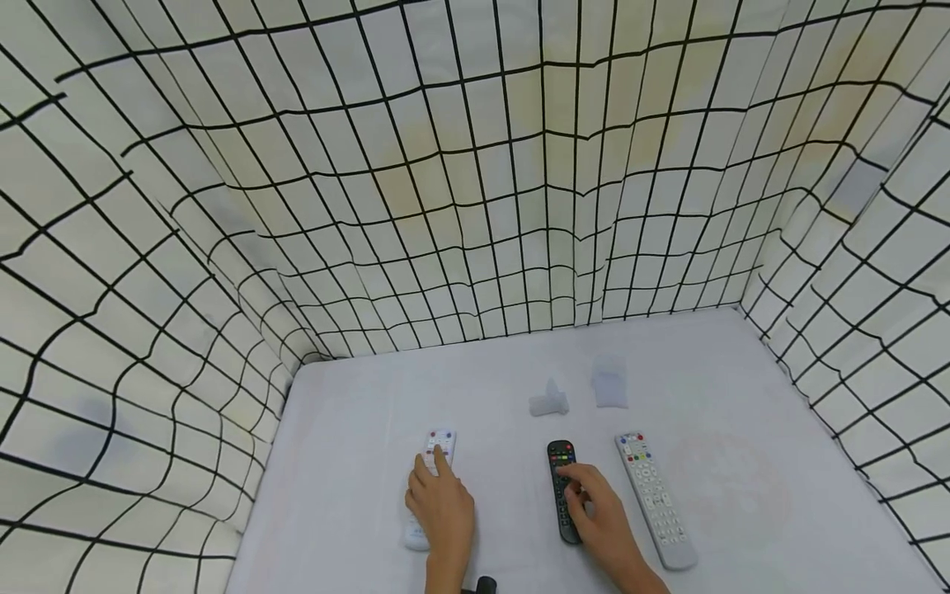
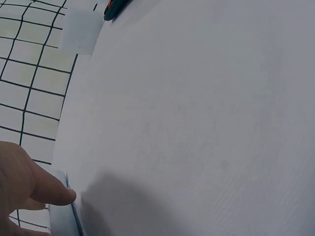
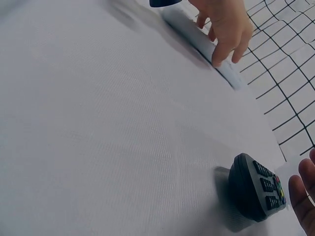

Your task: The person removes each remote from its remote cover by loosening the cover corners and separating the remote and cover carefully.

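On the left of the white tabletop lies a white remote control (image 1: 441, 439) with small coloured buttons. My left hand (image 1: 445, 503) covers its middle from above and grips it, fingertips at both long edges; in the left wrist view one finger (image 2: 54, 189) reaches over its edge. To the right is a black remote control (image 1: 562, 495), buttons up. My right hand (image 1: 603, 516) hovers at its right side, thumb and index finger bent loosely over it. In the right wrist view its fingers (image 3: 307, 184) stand apart from the black remote's (image 3: 253, 191) end.
A longer grey-white remote control (image 1: 656, 503) lies right of my right hand. Farther back are a crumpled clear plastic piece (image 1: 549, 402) and a flat clear packet (image 1: 610, 384). White walls with black grid netting (image 1: 475, 206) enclose the table (image 1: 356, 412). A small black object (image 1: 486, 585) shows by my left wrist.
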